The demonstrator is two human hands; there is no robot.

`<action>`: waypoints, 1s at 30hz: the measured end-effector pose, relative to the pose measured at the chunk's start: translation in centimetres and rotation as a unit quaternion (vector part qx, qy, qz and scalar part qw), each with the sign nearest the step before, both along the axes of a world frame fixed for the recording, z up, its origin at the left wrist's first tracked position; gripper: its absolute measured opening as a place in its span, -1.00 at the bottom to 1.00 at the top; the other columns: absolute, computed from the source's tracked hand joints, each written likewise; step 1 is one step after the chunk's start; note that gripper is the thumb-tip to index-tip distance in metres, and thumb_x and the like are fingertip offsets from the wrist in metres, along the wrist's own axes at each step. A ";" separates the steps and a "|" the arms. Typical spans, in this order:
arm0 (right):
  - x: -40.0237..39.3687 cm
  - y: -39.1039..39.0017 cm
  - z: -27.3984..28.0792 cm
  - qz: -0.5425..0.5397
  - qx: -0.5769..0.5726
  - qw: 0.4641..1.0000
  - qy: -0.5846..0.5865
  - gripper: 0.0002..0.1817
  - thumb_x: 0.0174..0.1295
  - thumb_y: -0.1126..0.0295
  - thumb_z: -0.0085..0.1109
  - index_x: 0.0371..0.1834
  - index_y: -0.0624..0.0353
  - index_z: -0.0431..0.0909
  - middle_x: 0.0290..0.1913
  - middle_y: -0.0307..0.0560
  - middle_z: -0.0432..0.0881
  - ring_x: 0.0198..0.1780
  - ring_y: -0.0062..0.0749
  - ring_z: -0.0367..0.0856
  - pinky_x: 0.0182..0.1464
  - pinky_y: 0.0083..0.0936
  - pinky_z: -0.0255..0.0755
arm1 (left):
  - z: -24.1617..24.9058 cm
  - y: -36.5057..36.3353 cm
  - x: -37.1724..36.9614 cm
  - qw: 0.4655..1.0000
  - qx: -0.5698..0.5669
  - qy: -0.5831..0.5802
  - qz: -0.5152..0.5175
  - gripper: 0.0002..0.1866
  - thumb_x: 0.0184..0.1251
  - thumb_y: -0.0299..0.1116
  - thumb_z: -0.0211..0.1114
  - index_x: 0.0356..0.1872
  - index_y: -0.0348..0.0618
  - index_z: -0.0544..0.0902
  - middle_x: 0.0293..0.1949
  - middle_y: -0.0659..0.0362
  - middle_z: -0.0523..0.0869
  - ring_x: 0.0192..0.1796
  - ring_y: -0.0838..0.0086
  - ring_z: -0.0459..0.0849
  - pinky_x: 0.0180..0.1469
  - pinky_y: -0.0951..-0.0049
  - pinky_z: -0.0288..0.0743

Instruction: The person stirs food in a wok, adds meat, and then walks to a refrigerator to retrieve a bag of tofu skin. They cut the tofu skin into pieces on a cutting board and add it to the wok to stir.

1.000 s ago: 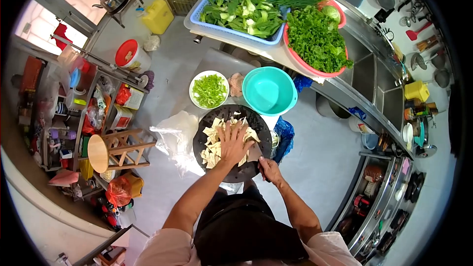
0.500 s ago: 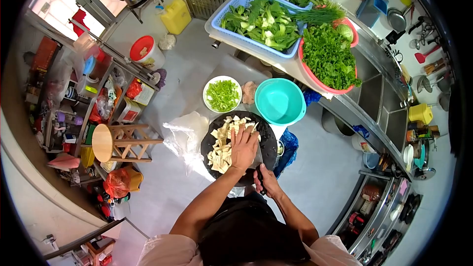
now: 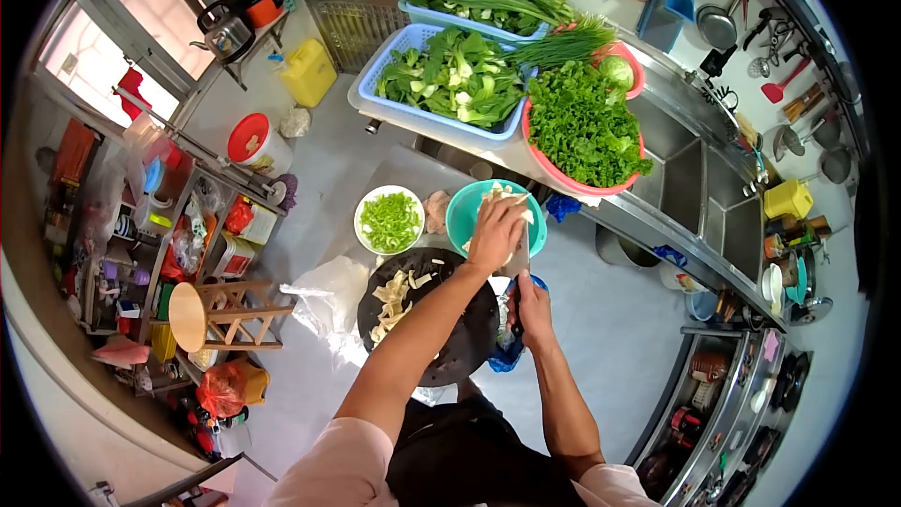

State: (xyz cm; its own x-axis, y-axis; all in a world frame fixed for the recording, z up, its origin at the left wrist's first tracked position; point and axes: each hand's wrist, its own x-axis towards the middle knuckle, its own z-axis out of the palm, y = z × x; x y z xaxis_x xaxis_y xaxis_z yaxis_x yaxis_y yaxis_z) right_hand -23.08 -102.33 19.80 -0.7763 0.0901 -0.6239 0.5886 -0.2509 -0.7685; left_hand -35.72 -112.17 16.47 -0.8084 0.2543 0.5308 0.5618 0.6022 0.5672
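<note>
My left hand [image 3: 497, 235] is over the teal basin [image 3: 460, 225], its fingers curled against pale cream cut pieces [image 3: 507, 193] whose kind I cannot make out. Beneath it, the cleaver blade [image 3: 516, 258] slants into the basin's near side, partly hidden by the hand. My right hand [image 3: 535, 312] grips the cleaver by its dark handle. More cream pieces [image 3: 392, 297] lie on the left half of the round dark chopping block [image 3: 460, 343]. A white bowl [image 3: 359, 227] of chopped green vegetable stands behind the block.
Blue baskets [image 3: 366, 84] of leafy greens and a pink basin [image 3: 540, 155] of lettuce stand on the counter ahead. Sinks [image 3: 680, 188] are at the right. A clear plastic bag [image 3: 328, 296] lies left of the block, near a wooden stool [image 3: 192, 314].
Both hands and the cleaver have moved forward from the block to the teal basin, carrying some cream pieces. Fewer pieces lie on the block. The camera view has shifted.
</note>
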 end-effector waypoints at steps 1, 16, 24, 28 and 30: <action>-0.6 0.3 -0.2 0.000 0.056 0.998 0.017 -0.45 0.41 -0.10 -0.13 -0.48 0.20 0.42 -0.72 -0.24 0.33 -0.79 -0.55 0.27 -0.74 -0.54 0.24 | -2.2 0.1 -0.8 0.997 0.046 -0.060 0.010 -0.76 0.27 -0.37 0.20 -0.05 -0.10 0.61 0.10 0.10 0.54 0.28 0.10 0.39 0.34 -0.04 0.17; 7.9 2.7 -2.7 0.213 0.150 0.965 0.033 -0.50 0.40 0.01 -0.02 -0.48 0.27 0.50 -0.73 -0.13 0.46 -0.74 -0.39 0.46 -0.65 -0.47 0.33 | -8.7 -18.6 8.1 0.880 -0.024 -0.204 0.428 -0.86 0.19 -0.41 0.23 -0.30 -0.27 0.62 -0.24 -0.07 0.66 -0.14 0.00 0.60 -0.03 0.04 0.44; 8.1 -0.1 -6.0 0.291 0.545 0.771 0.155 -0.58 0.28 -0.02 0.13 -0.36 0.19 0.48 -0.54 0.11 0.62 -0.47 0.11 0.62 -0.47 -0.07 0.44 | -10.3 -22.5 1.5 0.698 -0.043 -0.572 0.428 -0.65 0.18 -0.28 0.26 -0.05 -0.23 0.66 0.06 -0.15 0.63 0.12 -0.01 0.60 0.09 0.19 0.53; 6.2 -2.9 -8.5 0.302 0.545 0.754 0.207 -0.60 0.27 -0.01 0.14 -0.35 0.16 0.44 -0.42 0.06 0.64 -0.41 0.05 0.64 -0.45 -0.13 0.47 | -14.1 -23.9 1.4 0.764 -0.037 -0.517 0.385 -0.48 0.04 -0.08 0.44 -0.07 -0.29 0.64 0.02 -0.18 0.65 0.11 0.01 0.61 0.10 0.15 0.51; 5.2 -4.2 -8.6 0.302 0.544 0.751 0.224 -0.59 0.27 -0.01 0.14 -0.37 0.15 0.43 -0.40 0.05 0.63 -0.39 0.03 0.65 -0.43 -0.15 0.48 | -15.2 -23.6 1.8 0.782 0.017 -0.471 0.408 -0.59 0.11 -0.16 0.37 -0.13 -0.29 0.65 -0.07 -0.15 0.68 0.02 0.04 0.65 0.04 0.16 0.52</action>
State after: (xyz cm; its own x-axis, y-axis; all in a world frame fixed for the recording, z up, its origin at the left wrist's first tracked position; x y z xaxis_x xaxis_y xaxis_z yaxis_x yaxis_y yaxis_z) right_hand -17.84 -106.50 11.18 -0.9903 -0.0953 -0.1013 -0.0352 0.8763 -0.4804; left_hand -33.94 -135.76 1.26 -0.7309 -0.5514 -0.4022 -0.6778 0.5174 0.5224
